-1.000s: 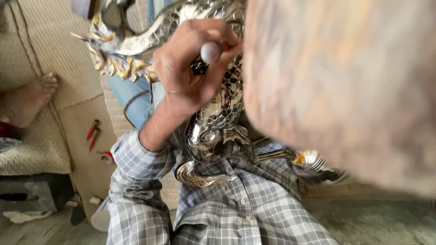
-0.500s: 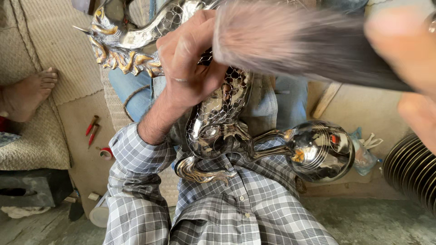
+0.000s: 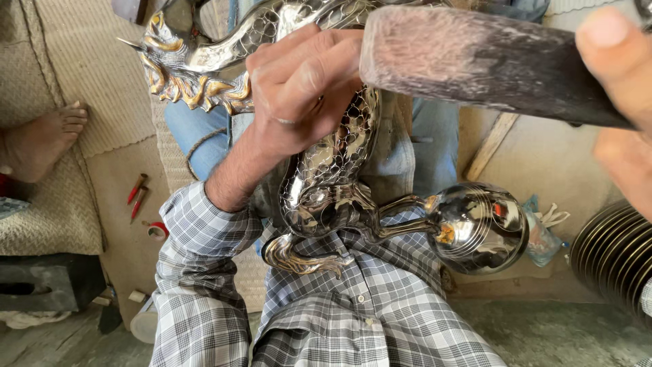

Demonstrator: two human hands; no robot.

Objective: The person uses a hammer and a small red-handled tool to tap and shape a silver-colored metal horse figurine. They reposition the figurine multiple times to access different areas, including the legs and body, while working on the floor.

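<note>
A shiny silver metal figure (image 3: 326, 183) with a scaled body and gold-tipped fins lies across my lap, against my checked shirt. One of its limbs ends in a polished ball (image 3: 479, 228) at the right. My left hand (image 3: 299, 95) is closed around the figure's upper body, fingers curled over it. Close to the camera, my right hand (image 3: 621, 102) grips a thick, dark, worn wooden tool (image 3: 489, 64). The tool reaches leftward, and its blunt end hangs just above my left fingers. What lies under the left palm is hidden.
Another person's bare foot (image 3: 41, 139) rests on a woven mat at the left. Two red-handled tools (image 3: 136, 194) and a tape roll (image 3: 157, 231) lie on the floor. A stack of ribbed metal plates (image 3: 611, 255) and a plastic bag (image 3: 543, 234) sit right. A dark block (image 3: 41, 282) stands lower left.
The wooden tool in my right hand has swung up and to the right, uncovering the polished ball. My left hand stays clamped on the figure; a small round-tipped piece seen between its fingers is no longer visible.
</note>
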